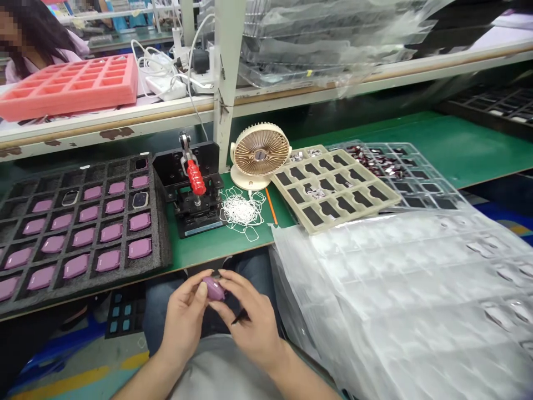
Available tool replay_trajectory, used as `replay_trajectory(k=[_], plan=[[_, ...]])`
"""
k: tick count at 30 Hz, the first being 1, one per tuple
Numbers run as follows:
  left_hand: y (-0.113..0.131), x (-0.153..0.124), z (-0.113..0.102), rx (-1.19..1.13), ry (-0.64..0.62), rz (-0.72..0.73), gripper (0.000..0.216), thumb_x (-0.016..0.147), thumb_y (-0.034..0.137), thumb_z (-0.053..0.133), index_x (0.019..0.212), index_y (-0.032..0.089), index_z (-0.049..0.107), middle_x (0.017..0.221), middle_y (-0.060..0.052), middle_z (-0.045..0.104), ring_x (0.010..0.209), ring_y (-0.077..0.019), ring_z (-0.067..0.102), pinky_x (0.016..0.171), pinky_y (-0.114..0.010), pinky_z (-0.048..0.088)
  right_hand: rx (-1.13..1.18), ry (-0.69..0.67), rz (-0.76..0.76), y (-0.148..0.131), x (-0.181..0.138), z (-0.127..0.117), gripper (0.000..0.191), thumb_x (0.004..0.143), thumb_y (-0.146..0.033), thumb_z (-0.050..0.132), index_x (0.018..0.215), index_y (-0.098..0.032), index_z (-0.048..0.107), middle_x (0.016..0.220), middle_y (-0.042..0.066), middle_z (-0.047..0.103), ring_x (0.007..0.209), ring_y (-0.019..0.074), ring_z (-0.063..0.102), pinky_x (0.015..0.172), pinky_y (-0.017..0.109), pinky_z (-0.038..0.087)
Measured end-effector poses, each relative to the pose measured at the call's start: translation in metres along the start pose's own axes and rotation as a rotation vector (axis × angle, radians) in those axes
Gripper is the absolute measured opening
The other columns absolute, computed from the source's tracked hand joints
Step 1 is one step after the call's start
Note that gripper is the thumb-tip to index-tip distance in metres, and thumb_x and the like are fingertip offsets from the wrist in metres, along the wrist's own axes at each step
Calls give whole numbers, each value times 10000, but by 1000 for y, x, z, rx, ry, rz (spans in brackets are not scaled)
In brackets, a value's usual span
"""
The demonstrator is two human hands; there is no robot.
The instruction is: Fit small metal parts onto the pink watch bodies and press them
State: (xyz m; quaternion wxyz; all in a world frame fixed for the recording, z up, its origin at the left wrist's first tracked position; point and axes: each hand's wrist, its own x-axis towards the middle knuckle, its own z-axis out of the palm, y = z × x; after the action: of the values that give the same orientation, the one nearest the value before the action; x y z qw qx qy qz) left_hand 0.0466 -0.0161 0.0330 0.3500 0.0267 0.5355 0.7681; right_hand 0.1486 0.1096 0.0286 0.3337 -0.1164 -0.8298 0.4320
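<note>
Over my lap, my left hand [183,314] and my right hand [250,319] meet on one small purple part [214,289], fingertips pinching it from both sides. A thin dark tool [240,317] also sticks out of my right hand. To the left lies a black foam tray [160,222] with many pockets holding matching purple parts [139,221]. Straight ahead on the green bench stands a black press jig with a red handle [195,176], and a heap of thin white rings [241,211] beside it.
A small beige fan [259,153] stands behind the rings. A beige pocket tray [333,186] and a clear tray [400,166] lie right of it, clear plastic sheeting [408,300] covers the right. A pink foam tray [70,86] is on the shelf; another person sits far left.
</note>
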Motion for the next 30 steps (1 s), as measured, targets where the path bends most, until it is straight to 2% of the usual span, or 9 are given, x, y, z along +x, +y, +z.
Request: replay_trajectory(k=[2,5,10,15,17,19,23,27,30], plan=[[0,2,-1,-26,7,16,305,836,368,885,1114,251,842,1024,-90,839,935,-204,788,891,-285,618,-3,-62,87,-3,6,-4,281,995,-307,706,1256,-222,643,1154,98,713,993,214,733,813,318,598],[0,4,-4,-34,-13,39,281,774,315,934,1039,256,862,1005,-76,845,918,-188,795,884,-255,619,-9,-219,42,-3,10,-11,144,1049,-324,599,1141,-227,652,929,40,692,788,175,666,644,283,465],[-4,4,-5,-28,-70,113,218,750,283,946,953,253,874,940,-53,832,880,-170,786,845,-230,621,96,-253,-16,2,11,-14,105,1054,-285,565,1055,-211,639,811,9,653,701,145,579,635,288,343],[-4,9,-3,157,-41,47,310,829,347,894,1132,317,840,1076,-66,838,970,-189,795,900,-266,634,304,-324,348,6,16,-14,380,1064,-461,549,797,-191,532,707,-14,521,626,112,431,595,272,279],[2,12,-5,333,-136,168,418,826,332,897,1232,340,798,1239,-76,792,1110,-232,765,949,-322,638,576,-366,598,7,19,-14,500,1038,-594,555,741,-202,465,621,-49,426,554,92,334,539,256,238],[9,15,-7,564,-240,409,442,839,274,884,1263,339,778,1328,-76,743,1206,-252,722,1014,-356,618,870,-423,837,9,22,-14,551,971,-690,611,746,-211,455,556,-94,329,483,68,211,475,243,161],[16,20,-14,891,-321,841,329,924,90,758,1201,268,766,1151,-47,780,1071,-185,755,996,-300,605,1095,-483,1136,9,26,-11,631,867,-775,680,698,-212,449,506,-112,311,408,34,143,421,228,68],[12,23,-18,968,-298,911,257,956,45,688,1128,230,734,1069,-42,773,1012,-177,755,934,-284,612,1081,-550,1204,11,27,-7,660,850,-804,672,674,-207,451,517,-100,344,399,28,156,412,214,55],[11,24,-21,1020,-354,868,274,999,79,629,1221,223,702,1140,-75,758,1052,-197,748,932,-309,622,950,-552,1114,13,29,-5,684,888,-793,629,608,-211,406,502,-101,289,406,35,153,415,220,75]])
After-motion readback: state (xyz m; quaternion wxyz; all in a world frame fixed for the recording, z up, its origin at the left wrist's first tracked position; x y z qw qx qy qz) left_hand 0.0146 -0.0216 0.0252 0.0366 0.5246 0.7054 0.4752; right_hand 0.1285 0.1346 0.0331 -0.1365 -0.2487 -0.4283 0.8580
